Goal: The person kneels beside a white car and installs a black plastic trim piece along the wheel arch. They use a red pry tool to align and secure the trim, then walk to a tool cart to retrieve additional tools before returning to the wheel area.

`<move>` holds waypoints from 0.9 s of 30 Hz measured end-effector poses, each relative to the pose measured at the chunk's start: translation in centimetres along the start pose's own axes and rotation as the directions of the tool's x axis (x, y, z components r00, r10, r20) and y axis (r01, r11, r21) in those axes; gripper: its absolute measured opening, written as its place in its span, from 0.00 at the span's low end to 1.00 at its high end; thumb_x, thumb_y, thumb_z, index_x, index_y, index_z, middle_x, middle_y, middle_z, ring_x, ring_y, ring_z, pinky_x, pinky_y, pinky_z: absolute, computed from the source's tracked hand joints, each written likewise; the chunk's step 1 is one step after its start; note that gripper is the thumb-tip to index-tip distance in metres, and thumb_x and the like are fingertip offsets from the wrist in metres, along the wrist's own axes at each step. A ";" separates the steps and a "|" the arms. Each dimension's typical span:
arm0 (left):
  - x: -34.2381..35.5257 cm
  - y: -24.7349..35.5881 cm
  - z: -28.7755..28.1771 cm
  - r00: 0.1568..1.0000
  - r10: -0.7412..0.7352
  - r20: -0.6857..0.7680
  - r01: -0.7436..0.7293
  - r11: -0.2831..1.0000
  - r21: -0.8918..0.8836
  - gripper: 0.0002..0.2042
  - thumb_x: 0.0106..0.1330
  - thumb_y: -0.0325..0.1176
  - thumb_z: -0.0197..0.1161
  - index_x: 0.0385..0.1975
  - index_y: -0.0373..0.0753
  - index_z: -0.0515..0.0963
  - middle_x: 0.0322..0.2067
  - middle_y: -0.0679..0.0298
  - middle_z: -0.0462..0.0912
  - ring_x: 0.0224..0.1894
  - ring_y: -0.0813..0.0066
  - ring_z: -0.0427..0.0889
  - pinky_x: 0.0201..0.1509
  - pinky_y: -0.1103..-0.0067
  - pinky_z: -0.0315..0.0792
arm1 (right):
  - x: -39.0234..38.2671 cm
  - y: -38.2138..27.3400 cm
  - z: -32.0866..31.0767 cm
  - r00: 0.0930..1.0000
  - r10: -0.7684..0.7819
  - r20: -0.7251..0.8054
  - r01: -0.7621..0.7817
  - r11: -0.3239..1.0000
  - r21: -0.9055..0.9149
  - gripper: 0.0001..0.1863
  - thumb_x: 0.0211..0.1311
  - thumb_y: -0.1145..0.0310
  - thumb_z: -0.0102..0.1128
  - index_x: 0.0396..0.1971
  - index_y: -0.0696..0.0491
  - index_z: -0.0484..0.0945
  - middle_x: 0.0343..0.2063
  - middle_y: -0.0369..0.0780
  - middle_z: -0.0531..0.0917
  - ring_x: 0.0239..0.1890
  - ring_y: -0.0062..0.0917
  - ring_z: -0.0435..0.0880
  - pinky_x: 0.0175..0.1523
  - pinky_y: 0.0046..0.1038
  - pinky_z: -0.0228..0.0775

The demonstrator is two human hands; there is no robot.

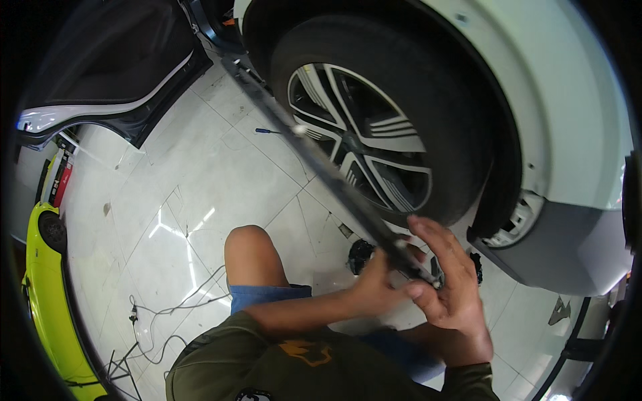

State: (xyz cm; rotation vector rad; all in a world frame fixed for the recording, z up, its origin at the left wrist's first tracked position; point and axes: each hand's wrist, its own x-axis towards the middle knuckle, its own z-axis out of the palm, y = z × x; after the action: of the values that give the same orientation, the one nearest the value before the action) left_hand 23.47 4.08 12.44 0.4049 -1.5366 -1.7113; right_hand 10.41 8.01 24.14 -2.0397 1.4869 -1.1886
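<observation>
I hold a long, thin black trim strip (314, 157) that runs diagonally from my hands up toward the open car door. My left hand (376, 277) grips its near end from below. My right hand (449, 281) wraps around the same end, fingers spread over the strip's tip. The strip crosses in front of the car wheel (374, 120), a black tyre with a silver and black spoked rim. My bent knee (249, 250) is just left of my hands.
The white car body (568, 113) with grey lower trim fills the right. An open dark door (120, 73) is at upper left. A blue-handled screwdriver (267, 131) lies on the white tiled floor. A cable (167, 314) trails lower left beside a yellow-green car (47, 287). Small black parts (361, 254) lie by the wheel.
</observation>
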 end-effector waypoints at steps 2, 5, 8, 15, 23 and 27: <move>1.0 2.8 -2.6 0.960 -0.143 0.241 0.075 0.960 0.269 0.26 0.59 0.36 0.64 0.53 0.32 0.64 0.45 0.50 0.74 0.51 0.61 0.74 0.53 0.71 0.69 | 3.2 -2.9 2.2 0.993 0.099 0.058 -0.088 0.982 -0.165 0.30 0.56 0.58 0.59 0.55 0.61 0.67 0.52 0.52 0.73 0.53 0.44 0.74 0.56 0.35 0.66; -0.4 -1.5 -4.8 0.892 0.193 0.408 -0.282 0.944 0.170 0.22 0.58 0.40 0.64 0.46 0.31 0.70 0.44 0.48 0.75 0.50 0.55 0.74 0.52 0.69 0.69 | 6.5 -6.3 6.6 0.949 0.313 0.031 -0.294 0.917 -0.269 0.29 0.54 0.66 0.60 0.56 0.59 0.65 0.49 0.52 0.76 0.52 0.42 0.76 0.54 0.34 0.67; 0.5 2.0 -12.0 0.733 -0.009 0.680 -0.199 0.954 0.226 0.23 0.60 0.43 0.61 0.49 0.33 0.69 0.47 0.51 0.71 0.51 0.52 0.72 0.54 0.67 0.67 | 7.2 -9.1 7.9 0.936 0.335 -0.105 -0.344 0.814 -0.469 0.29 0.49 0.75 0.61 0.55 0.58 0.67 0.44 0.51 0.77 0.46 0.47 0.78 0.49 0.36 0.70; 7.5 2.5 -34.9 0.984 -0.065 0.167 -0.002 0.928 0.372 0.23 0.57 0.41 0.67 0.48 0.35 0.70 0.39 0.60 0.77 0.41 0.68 0.77 0.44 0.74 0.71 | 18.0 -19.1 11.8 0.900 0.309 -0.308 -0.436 0.633 -0.640 0.25 0.46 0.78 0.59 0.50 0.59 0.72 0.39 0.47 0.80 0.41 0.37 0.80 0.49 0.31 0.67; 20.0 5.9 -59.6 0.799 0.279 -0.533 0.085 0.825 0.559 0.49 0.50 0.45 0.72 0.64 0.30 0.45 0.61 0.43 0.54 0.58 0.52 0.64 0.59 0.68 0.63 | 23.8 -23.7 16.0 0.877 0.327 -0.353 -0.480 0.631 -0.610 0.25 0.48 0.76 0.60 0.51 0.58 0.71 0.37 0.44 0.80 0.38 0.33 0.78 0.48 0.29 0.65; 27.0 6.5 -61.3 0.857 0.453 -0.246 -0.113 0.631 0.768 0.43 0.50 0.43 0.72 0.59 0.27 0.54 0.59 0.42 0.59 0.59 0.49 0.64 0.60 0.68 0.63 | 19.6 -22.1 14.2 0.818 0.493 -0.297 -0.569 0.618 -0.542 0.24 0.51 0.73 0.60 0.51 0.59 0.71 0.33 0.44 0.79 0.35 0.32 0.77 0.45 0.29 0.66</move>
State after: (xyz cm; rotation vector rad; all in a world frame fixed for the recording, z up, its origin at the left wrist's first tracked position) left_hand 50.63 -57.48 12.27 0.8216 -1.7792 -0.6068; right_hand 37.00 -3.78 39.33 -1.6209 2.5746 -0.6170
